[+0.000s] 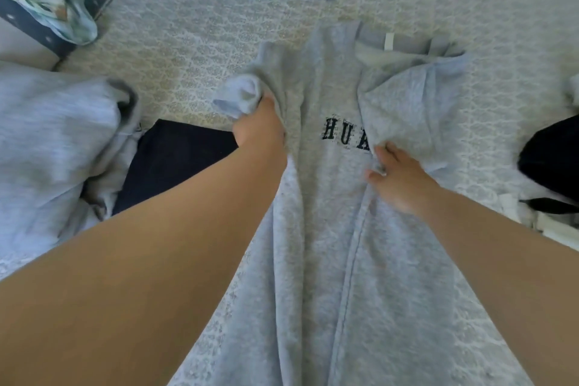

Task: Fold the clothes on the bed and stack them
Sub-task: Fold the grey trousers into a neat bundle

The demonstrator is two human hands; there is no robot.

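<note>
Fingers of the left hand curl round a bunched sleeve of the grey sweatshirt; those of the right hand pinch its folded-in right edge beside the dark lettering. Sweatshirt lies between the arms on the patterned bed, long axis running away from the person, collar farthest. Fabric looks soft, fleecy, thick. Left sleeve probably folds inward next; left hand is on it
</note>
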